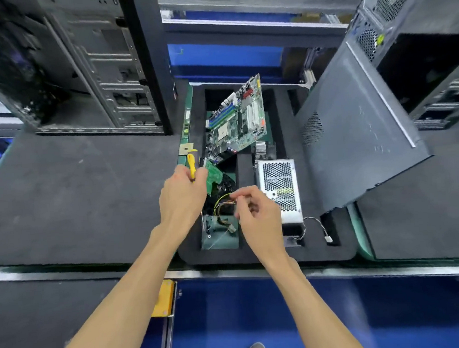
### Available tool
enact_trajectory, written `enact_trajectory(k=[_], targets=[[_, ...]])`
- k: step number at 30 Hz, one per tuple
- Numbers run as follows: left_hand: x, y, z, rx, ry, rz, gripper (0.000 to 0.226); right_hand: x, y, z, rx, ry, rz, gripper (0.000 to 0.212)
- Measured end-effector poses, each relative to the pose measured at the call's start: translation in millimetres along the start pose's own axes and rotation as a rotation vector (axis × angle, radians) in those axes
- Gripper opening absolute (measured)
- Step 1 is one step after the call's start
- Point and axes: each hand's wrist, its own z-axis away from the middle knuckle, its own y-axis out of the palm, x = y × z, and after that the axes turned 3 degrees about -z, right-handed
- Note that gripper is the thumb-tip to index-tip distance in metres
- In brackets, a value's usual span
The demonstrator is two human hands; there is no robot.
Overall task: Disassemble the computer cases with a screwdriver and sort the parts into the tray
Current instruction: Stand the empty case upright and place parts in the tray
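My left hand (pixel 182 195) grips a yellow-handled screwdriver (pixel 191 164) over the left side of the black foam tray (pixel 255 258). My right hand (pixel 255 215) hovers above the tray's front compartment with loosely curled fingers. Its index finger is close to a bundle of yellow wires (pixel 222 204), and I see nothing held in it. In the tray, a green motherboard (pixel 238 119) leans upright, a small green card (pixel 213 176) lies below it, and a silver power supply (pixel 279 187) sits on the right. An open grey computer case (pixel 81 61) stands at the back left.
A dark side panel (pixel 355 139) leans against another case (pixel 416 41) on the right, overhanging the tray's right edge. A heatsink (pixel 264 147) sits behind the power supply. A thin cable with a white connector (pixel 327 239) lies in the front right slot. The grey mat (pixel 76 196) spreads left.
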Motion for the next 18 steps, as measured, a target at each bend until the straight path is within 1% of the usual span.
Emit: enact_trajectory(k=[2,7,10,13,18], targets=[[-12.0,-11.0,3.8,0.002,0.031,0.087,0.029,9.7,0.8,-4.4,-0.007,-0.020,0.000,0.018],[-23.5,-29.1,15.0,0.002,0.082,0.184,0.031,32.1,-6.1,-3.5,-0.059,-0.082,-0.012,0.021],[-23.8,-37.4,26.1,0.023,0.115,0.246,0.035,47.8,-11.6,3.5,-0.084,-0.102,-0.002,0.022],[-26.6,-48.2,37.6,0.034,0.181,0.304,0.031,64.0,-16.3,12.3,-0.105,-0.139,0.005,0.022],[-33.5,-67.9,56.8,0.068,0.189,0.439,0.036,83.6,-26.5,29.6,-0.131,-0.186,0.023,0.020]])
